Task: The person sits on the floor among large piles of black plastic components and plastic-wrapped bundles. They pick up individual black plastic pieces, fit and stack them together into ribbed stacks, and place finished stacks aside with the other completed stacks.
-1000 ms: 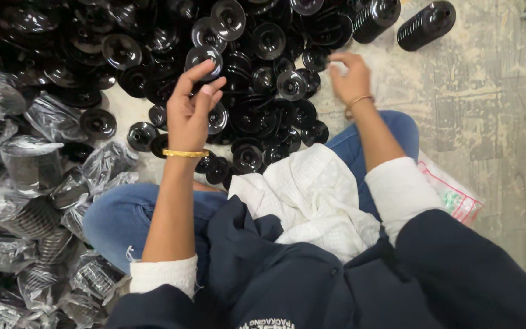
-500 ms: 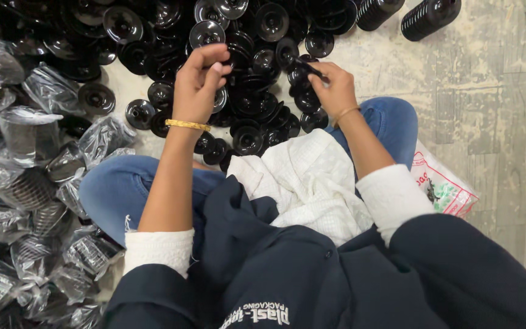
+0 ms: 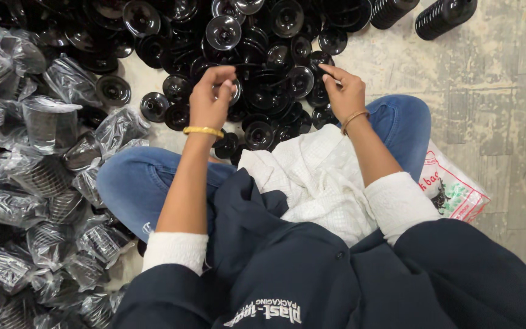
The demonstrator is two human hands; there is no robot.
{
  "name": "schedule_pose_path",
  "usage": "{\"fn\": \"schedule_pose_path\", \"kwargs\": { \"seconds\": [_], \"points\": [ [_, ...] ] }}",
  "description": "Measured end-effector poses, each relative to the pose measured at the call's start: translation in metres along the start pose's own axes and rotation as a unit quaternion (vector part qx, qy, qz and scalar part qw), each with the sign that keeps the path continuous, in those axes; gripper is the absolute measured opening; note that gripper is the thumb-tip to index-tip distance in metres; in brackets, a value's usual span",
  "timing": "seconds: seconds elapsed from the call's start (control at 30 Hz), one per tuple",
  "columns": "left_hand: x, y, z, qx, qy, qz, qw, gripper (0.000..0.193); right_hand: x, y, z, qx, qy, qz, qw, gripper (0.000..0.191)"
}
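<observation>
I see a bare grey concrete floor (image 3: 494, 91), scuffed and blotched pale. Faint seams cross it. Light is even, shadows soft.

This looks like a small packing workshop: a bare concrete floor (image 3: 494, 91) carries a big heap of black plastic lids (image 3: 257, 49) and many bagged stacks (image 3: 25, 183).

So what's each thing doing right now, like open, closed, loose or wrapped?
Left hand: fingers pinched on a small black lid.
Right hand: fingers curled over the pile, grip unclear.
Black lids: loose, heaped on the floor.
Bagged stacks: wrapped in clear plastic.
Bare stacks: unwrapped, lying on their sides.
White cloth: crumpled on the lap.
</observation>
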State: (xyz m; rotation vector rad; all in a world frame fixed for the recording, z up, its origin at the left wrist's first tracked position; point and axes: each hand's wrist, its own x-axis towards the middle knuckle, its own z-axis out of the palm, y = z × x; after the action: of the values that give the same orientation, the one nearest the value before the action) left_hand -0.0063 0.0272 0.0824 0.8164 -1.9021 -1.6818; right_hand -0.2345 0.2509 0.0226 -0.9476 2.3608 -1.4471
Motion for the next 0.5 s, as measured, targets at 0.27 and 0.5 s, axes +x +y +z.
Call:
{"fn": "schedule_pose_path", "kwargs": {
  "seconds": [0.27, 0.5],
  "points": [
    [0.011, -0.014, 0.007, 0.068, -0.009, 0.018, 0.997, 0.024, 0.003, 0.003, 0.005, -0.011, 0.008, 0.073, 0.997, 0.023],
    [0.011, -0.008, 0.008, 0.09, -0.017, 0.009, 0.996, 0.023, 0.003, 0.006, 0.006, -0.016, -0.001, 0.075, 0.997, 0.024]
  ]
}}
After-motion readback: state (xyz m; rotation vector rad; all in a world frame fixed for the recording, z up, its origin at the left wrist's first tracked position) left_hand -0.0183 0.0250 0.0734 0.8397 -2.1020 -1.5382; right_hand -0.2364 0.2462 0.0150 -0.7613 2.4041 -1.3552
